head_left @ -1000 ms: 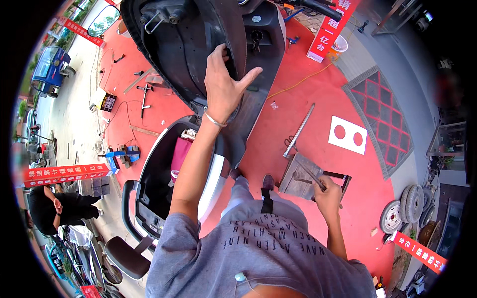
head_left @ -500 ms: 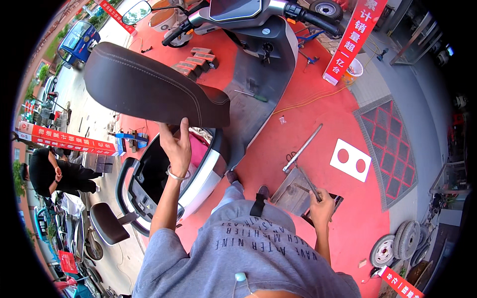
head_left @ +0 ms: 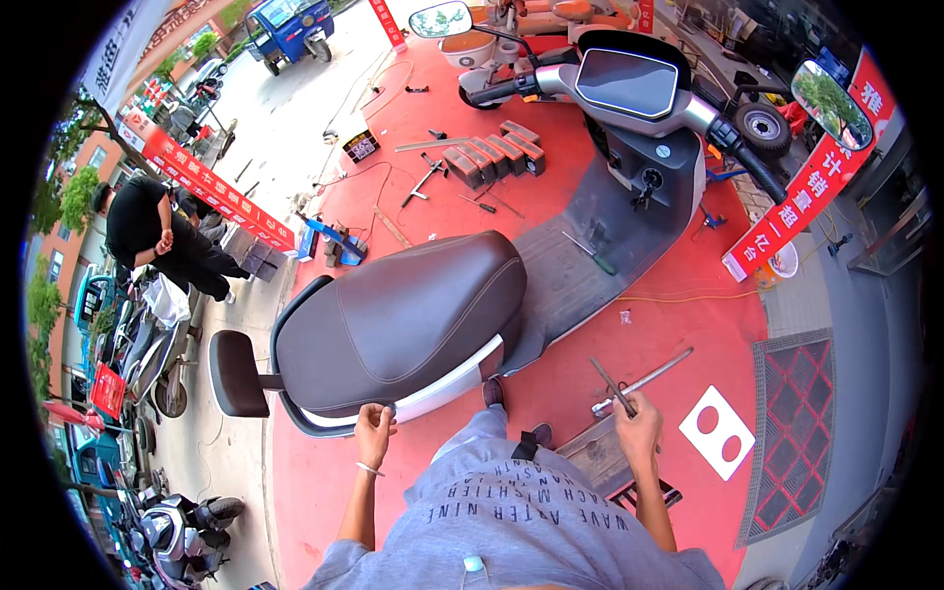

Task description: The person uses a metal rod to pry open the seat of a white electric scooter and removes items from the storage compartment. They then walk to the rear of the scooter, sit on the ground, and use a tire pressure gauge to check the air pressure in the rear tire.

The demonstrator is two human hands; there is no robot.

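A scooter's brown padded seat lies lowered over the white-trimmed rear body. Just off its near edge is my left hand, fingers loosely bent and a little apart, with nothing visible in them. My right hand is closed round the lower end of a thin dark metal bar, which points up and to the left. Beneath that hand a grey metal toolbox sits on the red floor. Beside the bar lies a long silver rod-shaped tool.
A screwdriver rests on the scooter's footboard. Beyond the seat are several brick-shaped blocks and a cross-shaped wrench. A white card with two holes lies right, near a floor mat. A person stands far left.
The seat, tilted up before, has come down over the storage compartment. My left hand has left it and drawn back toward me. My right hand still grips the bar; the view has shifted.
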